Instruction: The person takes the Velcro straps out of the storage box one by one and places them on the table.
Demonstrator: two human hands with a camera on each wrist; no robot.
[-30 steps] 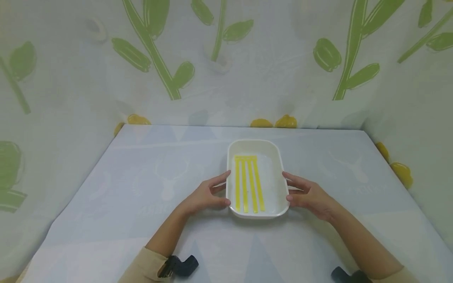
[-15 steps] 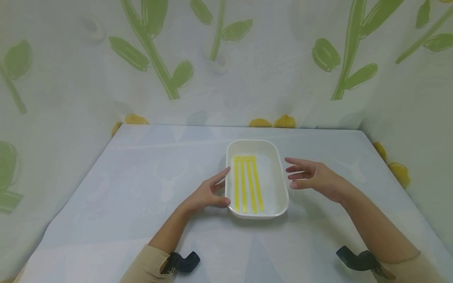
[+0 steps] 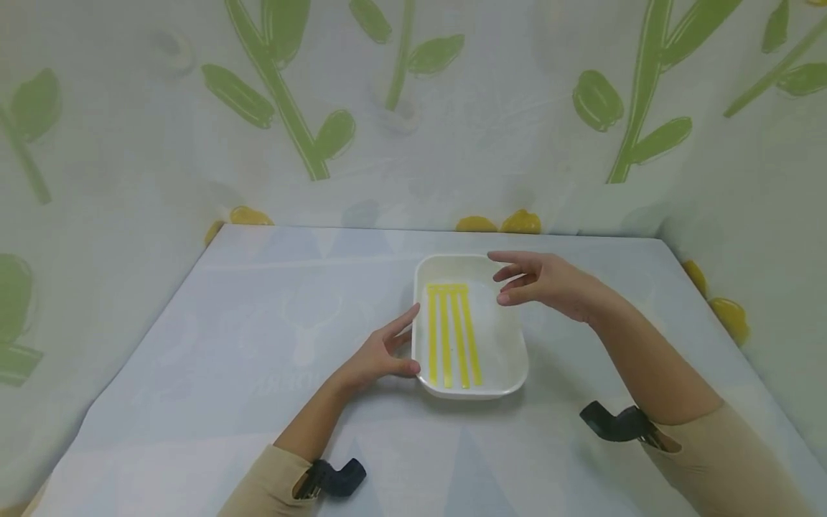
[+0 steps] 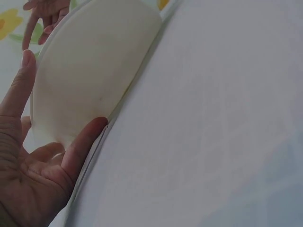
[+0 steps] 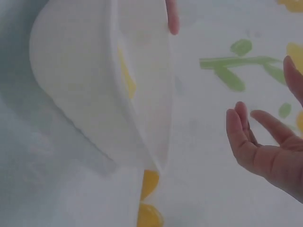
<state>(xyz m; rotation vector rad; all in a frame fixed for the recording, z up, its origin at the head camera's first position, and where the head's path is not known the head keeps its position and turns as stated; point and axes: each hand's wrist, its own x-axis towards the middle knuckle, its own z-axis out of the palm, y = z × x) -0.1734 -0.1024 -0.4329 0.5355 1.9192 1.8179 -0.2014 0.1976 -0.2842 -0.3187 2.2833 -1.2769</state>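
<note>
A white rectangular tray (image 3: 505,345) with rounded corners rests on the table. Inside it, toward the left, lie several long yellow strips (image 3: 444,337), joined by a short crosswise strip at the far end. My left hand (image 3: 377,355) touches the tray's left side, index finger and thumb spread along it. In the left wrist view, the thumb (image 4: 85,146) presses the outer wall. Over the tray's far right part hovers my right hand (image 3: 549,283), fingers relaxed and holding nothing. The right wrist view shows that hand (image 5: 272,146) apart from the tray's wall (image 5: 80,71).
The pale patterned table (image 3: 258,323) extends around the tray. Behind it and at both sides hangs a white backdrop (image 3: 465,143) printed with green leaves and yellow flowers. Each wrist carries a black camera mount, one on the left sleeve (image 3: 258,485).
My right hand has let go of the tray's right side, risen, and moved left and away over its far right part. The left hand and the tray stay in place.
</note>
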